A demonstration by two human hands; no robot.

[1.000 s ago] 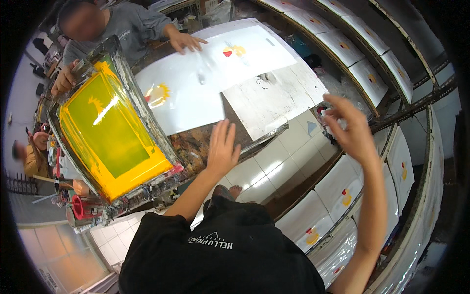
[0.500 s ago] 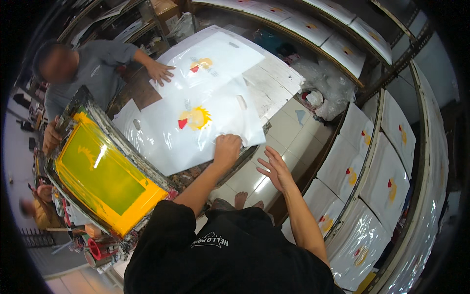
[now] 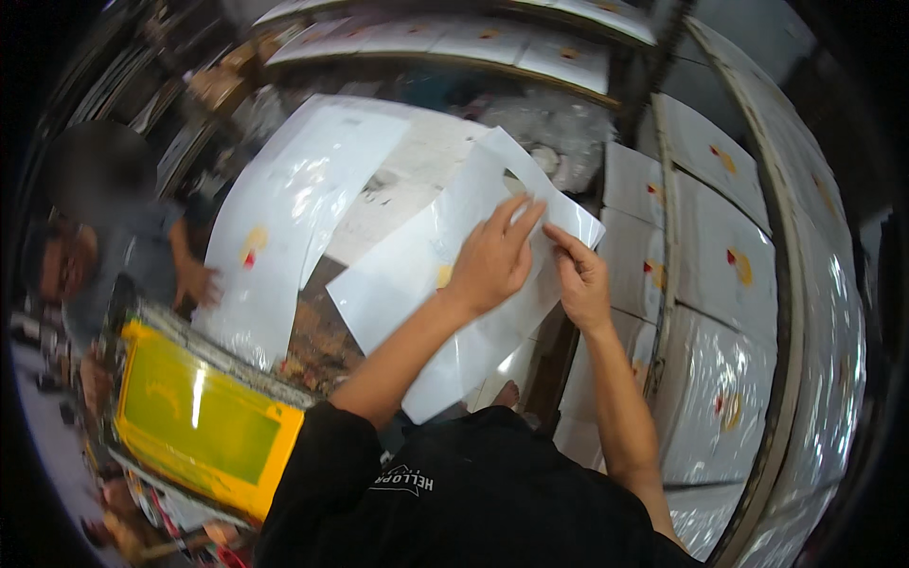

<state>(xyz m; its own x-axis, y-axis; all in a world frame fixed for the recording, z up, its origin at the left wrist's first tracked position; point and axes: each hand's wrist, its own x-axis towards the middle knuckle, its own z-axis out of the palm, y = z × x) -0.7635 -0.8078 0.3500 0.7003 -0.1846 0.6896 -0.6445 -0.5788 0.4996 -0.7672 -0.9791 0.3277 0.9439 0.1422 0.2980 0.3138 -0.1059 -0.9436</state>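
A white plastic bag (image 3: 398, 275) with a cut-out handle is lifted over the near right part of the table, tilted. My left hand (image 3: 492, 251) lies across it with its fingers closed at the bag beside the handle hole, slightly smeared by motion. My right hand (image 3: 582, 279) pinches the bag at its right side, thumb and forefinger together. Part of a yellow print shows beside my left wrist; the rest is hidden. Another white bag (image 3: 294, 189) with a yellow and red print lies on the table, with a co-worker's hand (image 3: 197, 282) at its left edge.
A printing screen (image 3: 204, 402) with a yellow-smeared frame stands at the left, a co-worker (image 3: 123, 251) behind it. Racks with printed white bags (image 3: 715, 241) rise close at my right; more bags (image 3: 483, 43) lie on far shelves. Crumpled clear plastic (image 3: 559, 133) sits beyond the table.
The top printed bag has come off the table and moved right in my left hand. My right hand has gone from open to pinching it. The view has turned right.
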